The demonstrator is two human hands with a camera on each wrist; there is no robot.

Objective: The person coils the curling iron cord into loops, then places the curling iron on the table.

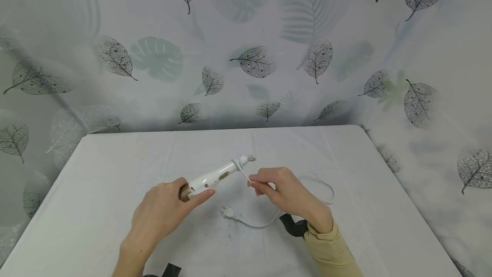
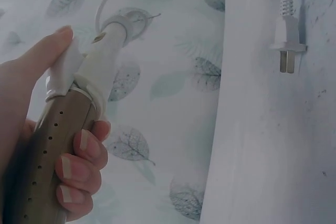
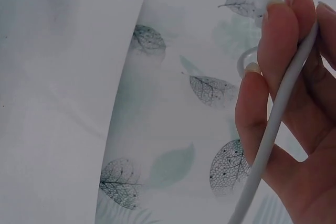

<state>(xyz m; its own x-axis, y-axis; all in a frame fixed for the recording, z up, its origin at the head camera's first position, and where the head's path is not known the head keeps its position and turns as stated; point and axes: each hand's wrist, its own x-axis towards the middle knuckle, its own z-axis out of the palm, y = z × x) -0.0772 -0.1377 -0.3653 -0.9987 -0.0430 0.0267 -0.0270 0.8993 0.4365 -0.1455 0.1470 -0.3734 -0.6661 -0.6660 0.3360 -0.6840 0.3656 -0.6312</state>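
Observation:
A white hair curling iron (image 1: 211, 178) is held up over the table, tilted with its cord end away to the right. My left hand (image 1: 157, 210) grips its bronze barrel (image 2: 50, 153), which has a row of small holes; the thumb lies along the white part. Near the far end of the handle, the white cord (image 1: 241, 169) loops around it. My right hand (image 1: 286, 191) pinches that cord (image 3: 278, 111) between thumb and fingers, just right of the handle. On the table below the hands lies the two-pin plug (image 1: 229, 213).
More cord (image 1: 326, 191) curves across the white table (image 1: 115, 170) behind and under the right wrist. Black straps (image 1: 294, 225) show at the wrists. A leaf-printed curtain (image 1: 238, 97) hangs behind the table and at both sides.

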